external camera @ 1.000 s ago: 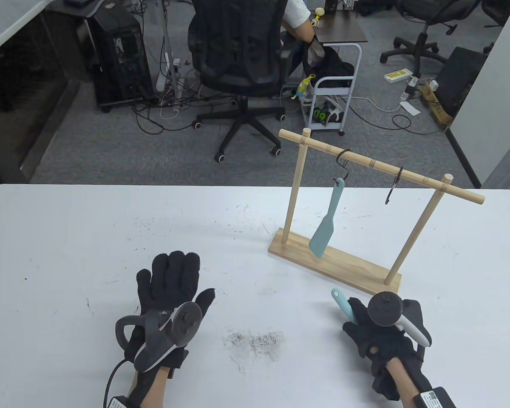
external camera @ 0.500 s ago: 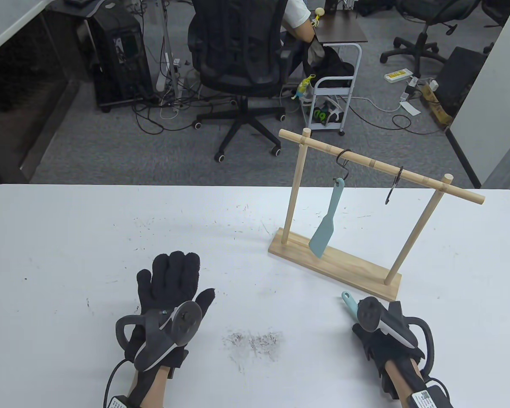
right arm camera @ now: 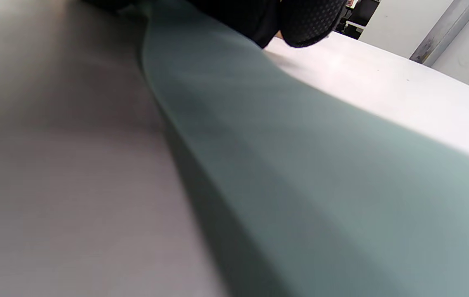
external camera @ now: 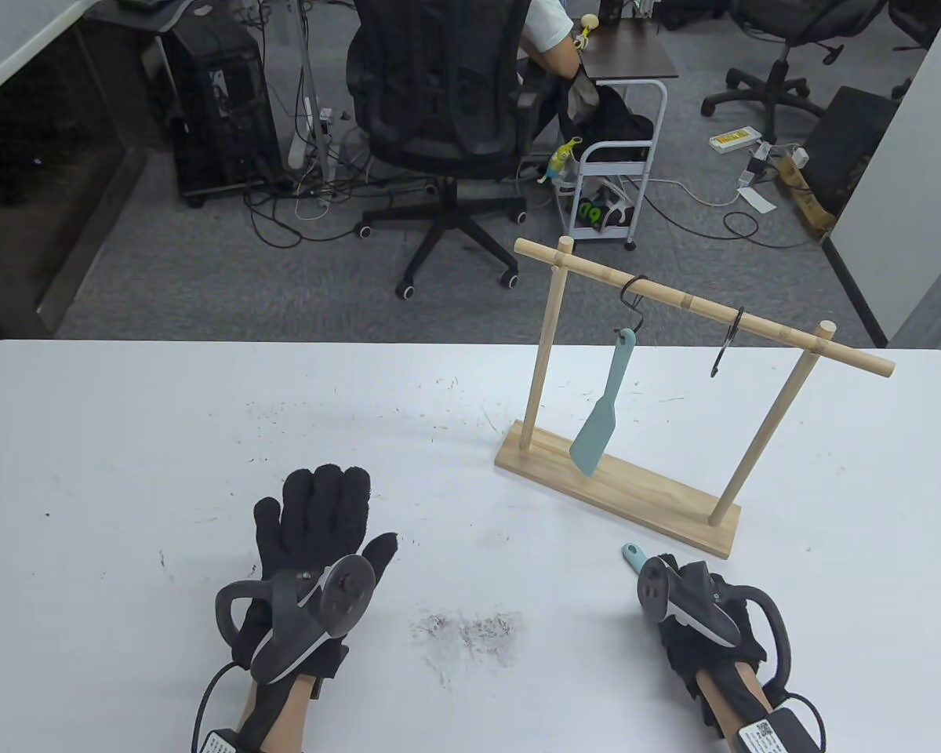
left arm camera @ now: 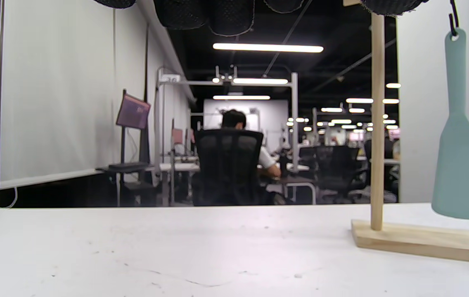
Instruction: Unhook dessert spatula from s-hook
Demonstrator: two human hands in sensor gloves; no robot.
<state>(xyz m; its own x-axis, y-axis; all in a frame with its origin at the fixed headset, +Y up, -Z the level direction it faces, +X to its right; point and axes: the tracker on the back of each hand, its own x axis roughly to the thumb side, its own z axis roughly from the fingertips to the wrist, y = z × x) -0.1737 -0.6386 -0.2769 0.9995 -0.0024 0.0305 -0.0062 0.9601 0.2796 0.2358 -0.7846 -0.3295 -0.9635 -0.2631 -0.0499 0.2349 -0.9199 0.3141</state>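
Meanwhile right hand (external camera: 702,620) (gloved) grips teal spatula (external camera: 632,555).

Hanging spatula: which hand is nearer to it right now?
Right. The right hand lies just in front of the rack below the hanging spatula; the left hand rests flat, well off to the left.

Table: a white tabletop (external camera: 125,439) marked with dark scuffs, a denser smudge patch (external camera: 466,630) near its front edge.
Second hook: a bare black S-hook (external camera: 728,343) hangs on the wooden rack's crossbar, towards its right end.
Office chair: a black mesh chair (external camera: 439,94) stands on grey carpet beyond the table, a seated person (left arm camera: 234,123) facing away.
Cart: a white rolling cart (external camera: 615,157) stands right of the chair.
Computer tower: a black case (external camera: 219,102) stands at far left among tangled cables.
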